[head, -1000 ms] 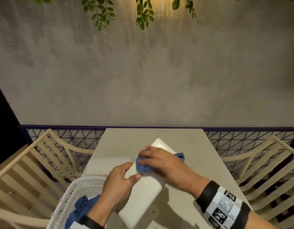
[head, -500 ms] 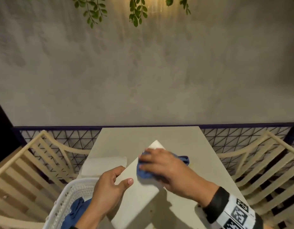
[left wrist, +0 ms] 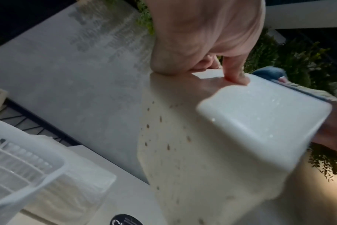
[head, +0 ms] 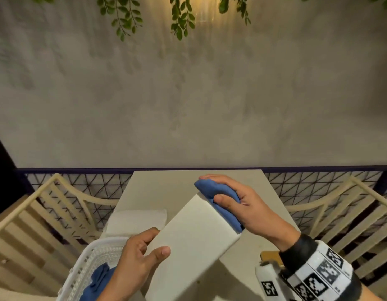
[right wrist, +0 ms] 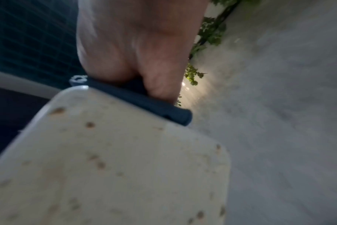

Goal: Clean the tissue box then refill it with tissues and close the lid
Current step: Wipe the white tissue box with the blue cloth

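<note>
A long white tissue box [head: 192, 242] is held tilted above the table, its far end raised. My left hand [head: 142, 253] grips its near left edge, thumb on the upper face. My right hand [head: 234, 200] holds a blue cloth [head: 218, 200] and presses it against the box's far right side. In the left wrist view the box [left wrist: 260, 121] shows brown specks on one face, with my left hand's thumb [left wrist: 235, 73] on its edge. The right wrist view shows the cloth [right wrist: 144, 100] pinned between my right hand and the speckled box [right wrist: 115, 167]. A folded stack of white tissues [head: 137, 221] lies on the table to the left.
A white plastic basket [head: 86, 268] with another blue cloth [head: 99, 279] sits at the table's near left corner. Cream slatted chairs [head: 47, 213] stand on both sides. A wooden object [head: 269, 256] lies near my right wrist. A railing and grey wall lie beyond the table [head: 166, 185].
My right hand has slid the blue cloth from the box's top face up to its far end and right side. The box has tilted more toward me, still in the left hand's grip.
</note>
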### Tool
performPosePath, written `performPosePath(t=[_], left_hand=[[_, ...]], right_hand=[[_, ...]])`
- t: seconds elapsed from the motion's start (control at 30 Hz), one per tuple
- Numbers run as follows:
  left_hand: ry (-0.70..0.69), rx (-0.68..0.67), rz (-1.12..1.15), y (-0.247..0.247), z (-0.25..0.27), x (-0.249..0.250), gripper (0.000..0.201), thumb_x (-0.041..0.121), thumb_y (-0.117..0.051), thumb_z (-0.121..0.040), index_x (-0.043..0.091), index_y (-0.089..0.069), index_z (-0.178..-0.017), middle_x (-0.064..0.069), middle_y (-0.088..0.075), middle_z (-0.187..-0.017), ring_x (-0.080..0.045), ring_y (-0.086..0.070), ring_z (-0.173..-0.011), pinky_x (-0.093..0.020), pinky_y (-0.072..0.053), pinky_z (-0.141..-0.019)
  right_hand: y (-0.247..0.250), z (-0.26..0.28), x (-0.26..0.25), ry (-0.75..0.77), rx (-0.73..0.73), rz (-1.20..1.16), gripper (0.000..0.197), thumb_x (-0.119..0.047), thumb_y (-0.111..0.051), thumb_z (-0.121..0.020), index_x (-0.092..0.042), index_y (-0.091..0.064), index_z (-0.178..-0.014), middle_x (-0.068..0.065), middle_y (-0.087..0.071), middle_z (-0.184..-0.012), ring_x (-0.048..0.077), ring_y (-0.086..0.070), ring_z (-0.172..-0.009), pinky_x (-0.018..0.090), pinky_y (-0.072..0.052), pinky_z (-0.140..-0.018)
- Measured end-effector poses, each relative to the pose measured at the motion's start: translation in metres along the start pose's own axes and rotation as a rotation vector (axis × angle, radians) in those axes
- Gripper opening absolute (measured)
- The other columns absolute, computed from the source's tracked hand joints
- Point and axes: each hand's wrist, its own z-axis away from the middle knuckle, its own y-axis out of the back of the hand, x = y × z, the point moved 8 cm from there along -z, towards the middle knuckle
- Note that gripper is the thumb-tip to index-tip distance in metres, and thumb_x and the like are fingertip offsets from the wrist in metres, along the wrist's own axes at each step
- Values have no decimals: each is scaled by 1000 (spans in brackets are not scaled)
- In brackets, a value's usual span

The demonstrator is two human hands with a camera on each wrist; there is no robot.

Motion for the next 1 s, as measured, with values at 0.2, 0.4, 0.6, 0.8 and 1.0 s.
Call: performPosePath(t=[0.2, 0.4, 0.6, 0.8, 1.0], left_hand=[[-20, -46, 43, 5, 1, -4, 44, 44, -86, -39, 15, -77, -71, -5, -67, -62, -10, -62, -61, -15, -45, -54], [119, -278, -6, -18, -3, -10, 68, 52, -89, -48, 9, -73, -99, -6, -76, -100, -12, -68, -95, -20, -54, -83], [-18, -217, -81, -57, -14, 20, 26, 38, -74, -57, 34, -78, -83, 14, -75, -83, 4, -64, -82, -11, -47, -76], [-98, -135, 100, -46, -12, 16, 52, 55, -84, -53, 13, -75, -81, -2, -69, -77, -15, -58, -74, -27, -46, -70], [-143, -45, 195, -39, -21, 19, 57, 59, -86, -45, 14, -76, -77, -3, -69, -69, -11, -58, -68, -15, -47, -60]], right_hand=[[-5, -4, -21, 39, -199, 110, 28, -28, -53, -84, -27, -54, -112, -10, -57, -111, 14, -57, -103, 26, -46, -89], [-20, 7, -37, 183, -291, 356, 25, -4, -57, -88, -13, -58, -112, 0, -53, -110, 13, -52, -106, 24, -42, -92], [-56, 20, -21, 202, -267, 625, 31, -18, -50, -90, -28, -48, -119, -5, -43, -116, 8, -41, -111, 23, -37, -97], [-39, 35, -10, 319, -42, 540, 31, -23, -50, -93, -22, -51, -124, -1, -49, -134, 12, -31, -138, 31, -25, -115], [-47, 25, -20, 293, -1, 496, 34, -5, -57, -84, -13, -62, -117, 3, -55, -131, 9, -44, -127, 26, -34, -109]])
